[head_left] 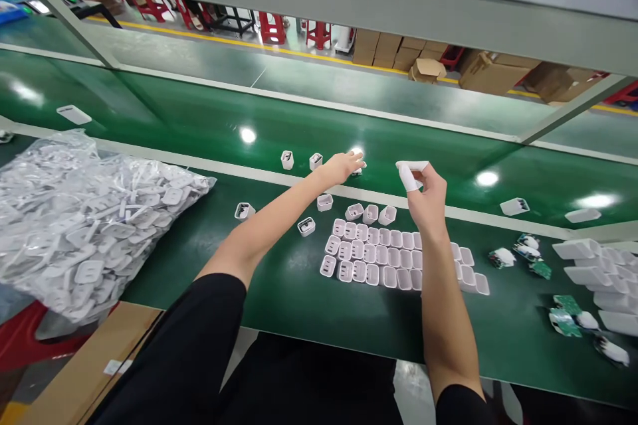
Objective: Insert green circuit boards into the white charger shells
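Observation:
My left hand (pixel 343 167) reaches over the green conveyor belt, fingers stretched out. Just under its fingertips is a small white housing with dark parts (pixel 357 172), largely covered by the hand. To its left on the belt stand two filled white housings (pixel 288 159). My right hand (pixel 429 194), with white finger covers on thumb and forefinger, is raised above the belt's near edge. Its fingers are pinched together; what they hold, if anything, is hidden. Below it, rows of open white housings (pixel 369 252) stand on the green table, partly behind my right forearm.
A clear bag of white plastic covers (pixel 144 212) lies at left. Green circuit boards (pixel 565 315) and stacked white housings (pixel 581 249) sit at right. Filled housings (pixel 306 226) stand near my left forearm. A metal frame beam (pixel 319 3) crosses above the belt.

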### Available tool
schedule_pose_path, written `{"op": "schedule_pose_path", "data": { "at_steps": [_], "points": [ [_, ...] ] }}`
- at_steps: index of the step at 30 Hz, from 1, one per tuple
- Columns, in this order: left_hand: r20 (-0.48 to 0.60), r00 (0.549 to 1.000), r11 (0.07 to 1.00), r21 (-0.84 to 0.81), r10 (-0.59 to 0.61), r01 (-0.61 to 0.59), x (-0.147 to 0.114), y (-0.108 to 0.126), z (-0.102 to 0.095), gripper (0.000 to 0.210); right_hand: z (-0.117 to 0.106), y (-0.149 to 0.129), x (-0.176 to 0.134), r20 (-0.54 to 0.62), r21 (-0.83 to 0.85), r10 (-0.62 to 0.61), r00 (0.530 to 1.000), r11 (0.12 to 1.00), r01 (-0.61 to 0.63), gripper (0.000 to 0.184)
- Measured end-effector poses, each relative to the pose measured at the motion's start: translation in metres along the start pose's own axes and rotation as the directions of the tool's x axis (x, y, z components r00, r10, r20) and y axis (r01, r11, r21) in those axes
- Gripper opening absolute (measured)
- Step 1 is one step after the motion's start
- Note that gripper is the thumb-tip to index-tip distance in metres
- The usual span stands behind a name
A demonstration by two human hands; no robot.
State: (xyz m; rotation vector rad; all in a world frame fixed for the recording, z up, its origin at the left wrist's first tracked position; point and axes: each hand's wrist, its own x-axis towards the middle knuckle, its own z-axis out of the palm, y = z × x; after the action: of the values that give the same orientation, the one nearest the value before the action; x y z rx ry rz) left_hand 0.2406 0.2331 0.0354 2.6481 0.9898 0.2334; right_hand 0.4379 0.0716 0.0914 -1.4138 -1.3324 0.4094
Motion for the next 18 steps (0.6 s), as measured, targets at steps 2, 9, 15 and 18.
{"op": "schedule_pose_path", "data": {
  "at_steps": [2,9,15,18],
  "points": [
    [0.063,0.998,0.999,-0.05,-0.019,0.022,0.016,-0.006,0.0,0.046,-0.001,-0.001,-0.002,0.007,0.007,-0.019,1.0,1.0,0.019,0.032],
    [0.087,0.996,0.934,-0.35,-0.038,0.066,0.006,-0.003,-0.018,0.025,-0.004,-0.006,0.0,0.018,0.01,-0.034,0.999,0.999,0.034,0.026],
    [0.034,0.998,0.365,-0.931,0.057,0.011,-0.065,0.05,-0.045,0.036,-0.007,-0.001,0.002,0.243,0.261,-0.21,0.947,0.954,0.145,0.04],
    [0.075,0.997,0.18,-0.981,0.027,0.069,-0.093,0.07,-0.044,0.043,-0.005,-0.007,-0.003,0.422,0.373,-0.31,0.852,0.916,0.149,0.058]
  ]
}}
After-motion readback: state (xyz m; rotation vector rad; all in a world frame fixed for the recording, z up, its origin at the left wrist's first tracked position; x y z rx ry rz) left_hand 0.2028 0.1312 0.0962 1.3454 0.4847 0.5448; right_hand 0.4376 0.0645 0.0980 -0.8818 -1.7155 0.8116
